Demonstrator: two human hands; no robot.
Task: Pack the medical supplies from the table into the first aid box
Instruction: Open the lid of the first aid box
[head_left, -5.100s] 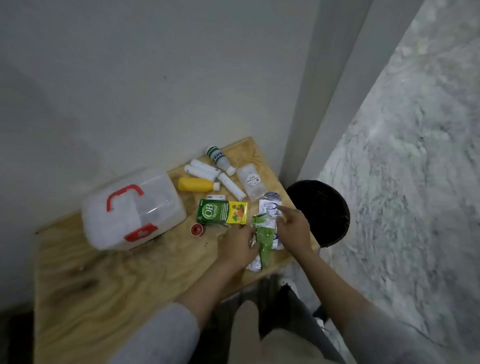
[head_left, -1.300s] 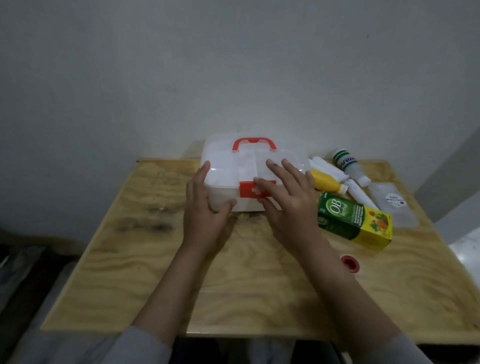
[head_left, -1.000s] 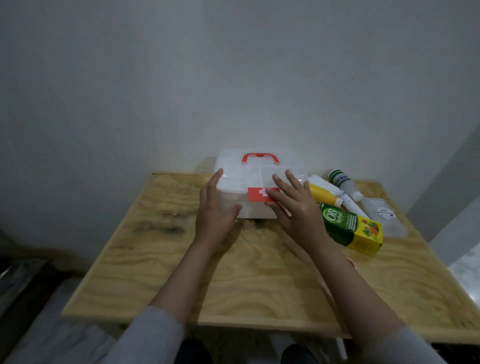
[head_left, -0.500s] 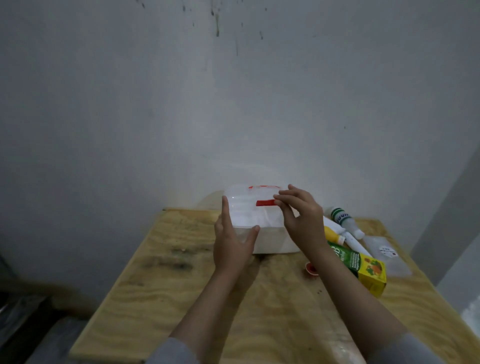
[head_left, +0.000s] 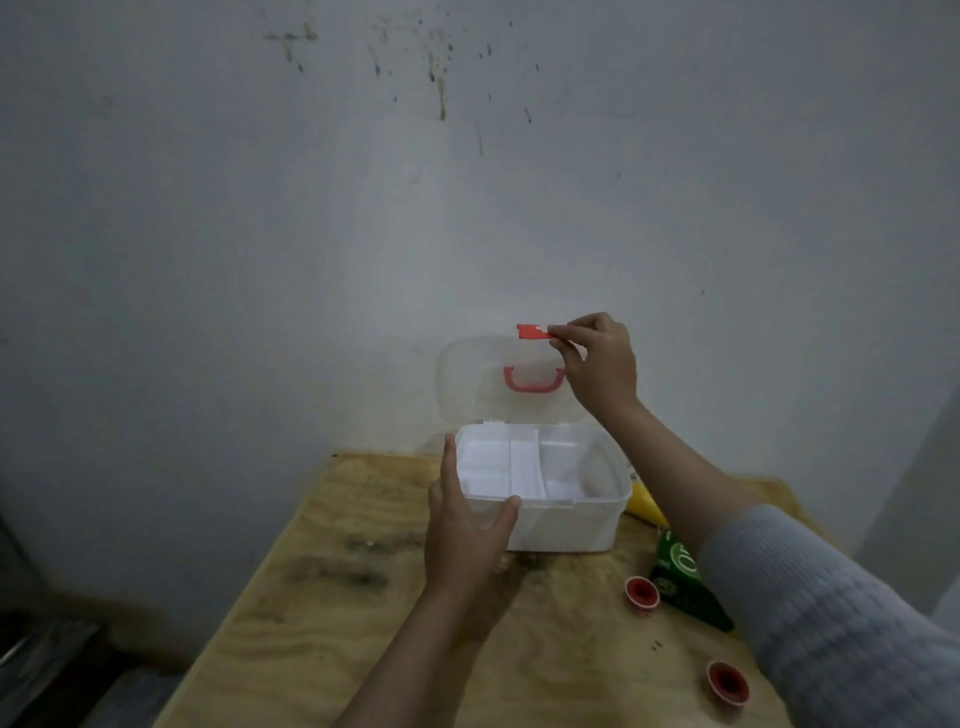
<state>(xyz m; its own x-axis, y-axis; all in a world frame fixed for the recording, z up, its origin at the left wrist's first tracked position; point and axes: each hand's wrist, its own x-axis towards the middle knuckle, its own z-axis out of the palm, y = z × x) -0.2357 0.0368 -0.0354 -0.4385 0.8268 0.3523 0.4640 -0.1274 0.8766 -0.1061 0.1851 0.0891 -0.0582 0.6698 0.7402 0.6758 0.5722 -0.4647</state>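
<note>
The white first aid box (head_left: 571, 525) stands on the wooden table (head_left: 322, 623) with its clear lid (head_left: 467, 379) raised upright against the wall. My right hand (head_left: 597, 364) pinches the red latch (head_left: 532, 331) at the lid's top edge. My left hand (head_left: 465, 530) grips the box's front left corner, thumb on the rim. A white divided tray shows inside the box. A yellow bottle (head_left: 644, 506) and a green carton (head_left: 680, 577) lie to the right, partly hidden by my right arm.
Two small red caps (head_left: 642, 593) (head_left: 727, 682) lie on the table at the right. A stained grey wall stands directly behind the box. The table's left edge drops to a dark floor.
The lid has swung from shut to fully upright, lifted by my right hand on the red latch. My left hand has stayed on the box's left corner.
</note>
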